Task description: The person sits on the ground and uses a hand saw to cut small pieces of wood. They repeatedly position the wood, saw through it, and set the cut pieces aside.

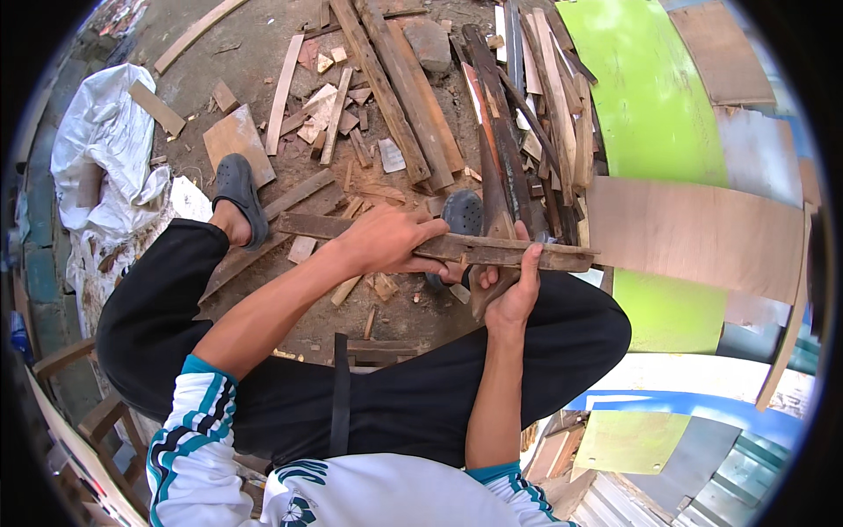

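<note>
A long, narrow, weathered wooden strip [518, 252] lies crosswise in front of me, over my knees. My left hand [391, 239] is closed around its middle from above. Near the strip's right end, my right hand [514, 294] grips it from below, thumb up along the near edge. A brown tapered piece of wood [493, 294] crosses under the strip at my right hand; its far part blends with the timber behind, and I cannot tell how firmly it is held.
Long planks [408, 97] and a heap of thin battens [562, 105] lie ahead. Offcuts [329, 114] litter the dirt between my feet in dark clogs [239, 189]. A white sack [101, 149] sits at left. Green panels [654, 97] and a brown board [694, 224] lie at right.
</note>
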The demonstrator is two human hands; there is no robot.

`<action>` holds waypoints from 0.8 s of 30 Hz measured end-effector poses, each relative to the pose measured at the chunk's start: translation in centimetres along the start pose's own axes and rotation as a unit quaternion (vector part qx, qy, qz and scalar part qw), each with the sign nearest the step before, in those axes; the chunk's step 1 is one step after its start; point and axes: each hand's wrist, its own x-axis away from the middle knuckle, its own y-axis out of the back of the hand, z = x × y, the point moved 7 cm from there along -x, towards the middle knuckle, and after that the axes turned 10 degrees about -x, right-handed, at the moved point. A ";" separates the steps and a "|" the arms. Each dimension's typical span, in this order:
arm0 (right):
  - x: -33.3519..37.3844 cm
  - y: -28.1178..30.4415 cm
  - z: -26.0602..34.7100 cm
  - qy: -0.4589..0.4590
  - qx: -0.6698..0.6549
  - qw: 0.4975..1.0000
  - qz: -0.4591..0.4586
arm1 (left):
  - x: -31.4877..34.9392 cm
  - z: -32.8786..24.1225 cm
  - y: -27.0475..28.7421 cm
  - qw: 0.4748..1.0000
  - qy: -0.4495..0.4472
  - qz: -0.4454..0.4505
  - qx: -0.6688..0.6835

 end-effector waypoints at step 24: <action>-0.6 2.8 0.3 -0.079 -0.001 0.996 -0.051 | 1.0 -1.1 3.0 0.964 0.019 0.069 0.255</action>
